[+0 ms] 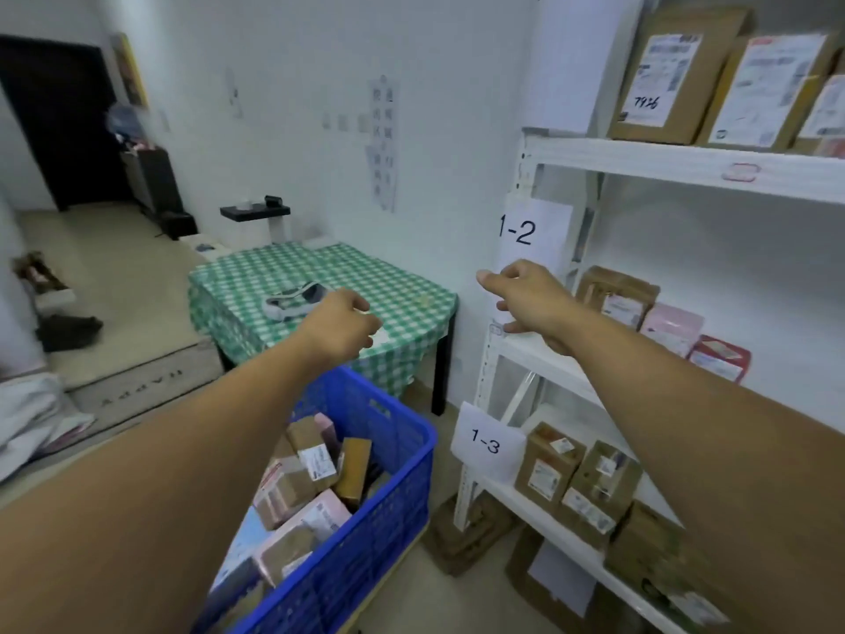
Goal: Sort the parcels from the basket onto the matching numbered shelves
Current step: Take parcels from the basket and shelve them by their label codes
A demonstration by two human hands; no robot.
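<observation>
A blue plastic basket stands on the floor below my arms, filled with several brown and pink parcels. On the right is a white shelf rack with paper labels "1-2" and "1-3". My right hand hovers with relaxed fingers at the front left corner of the 1-2 shelf and holds nothing. Brown, pink and red parcels stand on that shelf to its right. My left hand hangs over the basket's far edge, loosely curled, with nothing seen in it.
A table with a green checked cloth stands behind the basket, with a grey handheld device on it. Brown boxes fill the 1-3 shelf and larger ones the top shelf. Flattened cardboard lies by the rack's foot.
</observation>
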